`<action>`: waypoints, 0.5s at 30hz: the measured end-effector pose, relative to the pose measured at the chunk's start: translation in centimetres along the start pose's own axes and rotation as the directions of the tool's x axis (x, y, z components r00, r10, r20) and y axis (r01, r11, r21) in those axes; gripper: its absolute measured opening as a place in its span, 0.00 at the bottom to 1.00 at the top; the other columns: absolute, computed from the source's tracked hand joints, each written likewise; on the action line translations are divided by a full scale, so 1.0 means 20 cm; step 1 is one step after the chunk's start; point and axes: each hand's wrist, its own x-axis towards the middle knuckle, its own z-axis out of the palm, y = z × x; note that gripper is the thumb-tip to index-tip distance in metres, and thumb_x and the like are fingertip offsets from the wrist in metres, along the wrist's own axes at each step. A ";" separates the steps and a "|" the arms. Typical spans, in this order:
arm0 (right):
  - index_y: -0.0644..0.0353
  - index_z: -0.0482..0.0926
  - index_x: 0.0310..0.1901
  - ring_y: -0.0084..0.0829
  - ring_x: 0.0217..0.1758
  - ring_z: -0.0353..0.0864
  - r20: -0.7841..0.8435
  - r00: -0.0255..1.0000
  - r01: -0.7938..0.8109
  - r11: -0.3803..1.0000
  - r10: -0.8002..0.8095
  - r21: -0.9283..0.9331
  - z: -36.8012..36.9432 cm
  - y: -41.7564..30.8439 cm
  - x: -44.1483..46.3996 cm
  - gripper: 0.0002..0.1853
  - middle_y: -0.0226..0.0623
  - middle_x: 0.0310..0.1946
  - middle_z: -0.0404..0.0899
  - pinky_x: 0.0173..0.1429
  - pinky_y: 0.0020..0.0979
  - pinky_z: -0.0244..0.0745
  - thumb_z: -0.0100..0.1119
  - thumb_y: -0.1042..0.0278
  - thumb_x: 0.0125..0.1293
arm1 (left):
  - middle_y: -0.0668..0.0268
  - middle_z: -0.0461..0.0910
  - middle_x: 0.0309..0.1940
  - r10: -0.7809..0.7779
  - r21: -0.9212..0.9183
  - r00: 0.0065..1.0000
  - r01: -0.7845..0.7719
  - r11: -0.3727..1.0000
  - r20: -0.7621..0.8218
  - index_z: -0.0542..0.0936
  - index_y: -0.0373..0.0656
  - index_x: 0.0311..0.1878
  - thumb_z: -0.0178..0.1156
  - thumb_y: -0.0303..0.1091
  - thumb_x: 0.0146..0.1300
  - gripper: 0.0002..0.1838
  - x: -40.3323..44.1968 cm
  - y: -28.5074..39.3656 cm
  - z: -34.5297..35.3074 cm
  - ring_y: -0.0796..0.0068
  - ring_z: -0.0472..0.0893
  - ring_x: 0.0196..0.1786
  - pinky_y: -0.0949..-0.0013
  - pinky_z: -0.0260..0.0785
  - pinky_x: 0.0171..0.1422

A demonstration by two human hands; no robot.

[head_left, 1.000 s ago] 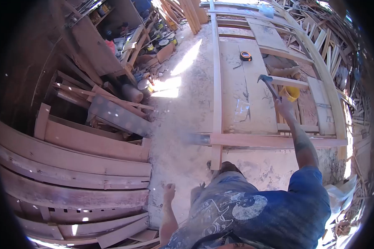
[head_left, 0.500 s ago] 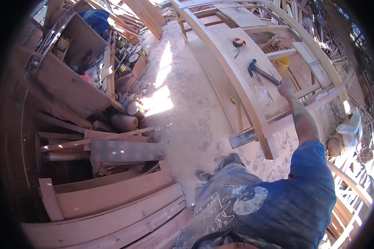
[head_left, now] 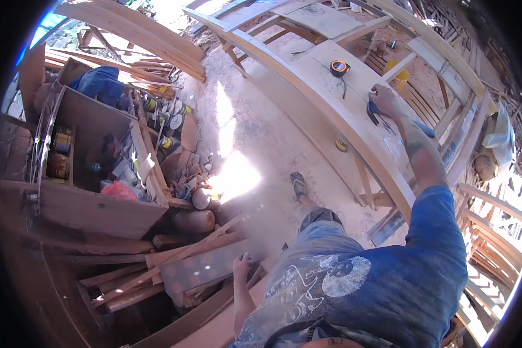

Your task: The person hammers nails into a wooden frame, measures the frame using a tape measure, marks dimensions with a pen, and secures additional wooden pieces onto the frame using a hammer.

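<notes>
Our right hand is by the hammer, near the right edge of the board. Its fingers are bent, but we cannot tell if they grip anything. The tape measure sits near the board's far end, maybe for easy reach. Our left hand hangs half open, seemingly empty, perhaps because one hand is enough.

readable text: none | shirt: print illegible | tape measure: markings too small
</notes>
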 end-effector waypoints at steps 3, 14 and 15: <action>0.56 0.72 0.65 0.52 0.65 0.74 -0.031 1.000 -0.007 1.000 0.006 -0.030 0.17 -0.20 0.40 0.34 0.52 0.62 0.75 0.67 0.45 0.70 0.68 0.51 0.59 | 0.59 0.85 0.41 0.018 0.084 0.995 -0.026 0.996 0.093 0.82 0.34 0.52 0.58 0.46 0.70 0.22 0.17 0.49 0.07 0.72 0.84 0.38 0.69 0.74 0.39; 0.60 0.68 0.69 0.52 0.61 0.75 0.169 0.982 -0.041 0.965 0.087 -0.259 0.28 -0.54 0.97 0.44 0.53 0.58 0.75 0.66 0.45 0.71 0.73 0.54 0.50 | 0.58 0.84 0.37 0.185 -0.035 0.979 -0.182 0.983 0.085 0.82 0.32 0.50 0.57 0.38 0.71 0.17 0.99 1.64 -0.15 0.68 0.83 0.36 0.67 0.75 0.44; 0.60 0.70 0.67 0.52 0.60 0.76 0.095 0.991 -0.075 0.970 0.099 -0.229 0.27 -0.57 1.00 0.42 0.53 0.56 0.76 0.65 0.45 0.72 0.72 0.54 0.50 | 0.58 0.84 0.38 0.184 -0.085 0.980 -0.177 0.981 0.078 0.81 0.32 0.51 0.57 0.37 0.71 0.16 1.06 1.74 -0.18 0.67 0.83 0.36 0.67 0.75 0.44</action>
